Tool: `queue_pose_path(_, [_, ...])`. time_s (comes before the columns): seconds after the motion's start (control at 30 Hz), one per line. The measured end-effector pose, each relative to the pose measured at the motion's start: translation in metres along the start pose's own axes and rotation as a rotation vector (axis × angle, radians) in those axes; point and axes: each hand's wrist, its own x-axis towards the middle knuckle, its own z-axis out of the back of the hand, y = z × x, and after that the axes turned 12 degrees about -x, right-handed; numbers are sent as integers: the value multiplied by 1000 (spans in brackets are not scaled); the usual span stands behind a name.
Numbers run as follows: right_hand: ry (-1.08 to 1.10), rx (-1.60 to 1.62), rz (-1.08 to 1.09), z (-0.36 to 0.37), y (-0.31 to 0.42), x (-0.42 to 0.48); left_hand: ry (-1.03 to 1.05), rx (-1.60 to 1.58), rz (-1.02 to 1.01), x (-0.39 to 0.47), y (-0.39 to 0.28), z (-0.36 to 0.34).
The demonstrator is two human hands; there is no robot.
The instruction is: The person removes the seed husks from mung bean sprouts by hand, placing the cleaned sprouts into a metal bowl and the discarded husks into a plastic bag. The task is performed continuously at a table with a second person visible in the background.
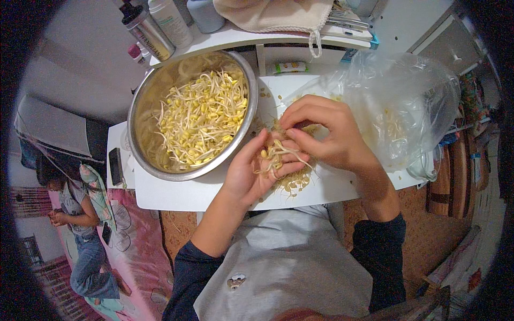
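Soybean sprouts [277, 154] with yellow heads and pale stems lie across the upturned palm and fingers of my left hand [255, 170]. Just above them, on the right, is my right hand [327, 128], its thumb and fingertips brought together; whether a sprout is pinched there is too small to tell. Under and behind both hands, a pile of thin root ends and husks [295, 182] is spread on the white table [172, 194]. To the left of my hands stands a large stainless steel bowl [192, 174], tilted in view, with many sprouts inside.
A clear plastic bag [405, 92] with some sprouts lies at the right. Bottles [170, 24] and a cloth pouch [273, 14] stand on the raised shelf behind. A phone [115, 166] lies at the left. Another person [80, 224] sits on a pink bed [140, 240].
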Motion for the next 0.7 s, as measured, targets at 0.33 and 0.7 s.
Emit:
queue_pose_path(0.33, [16,413,-288,-3,-2,-5,-4,183,-30,-3,0,0])
queue_pose_path(0.7, [-116,293,-280,-5,-8,-4,63,208,-5,-1,-3,1])
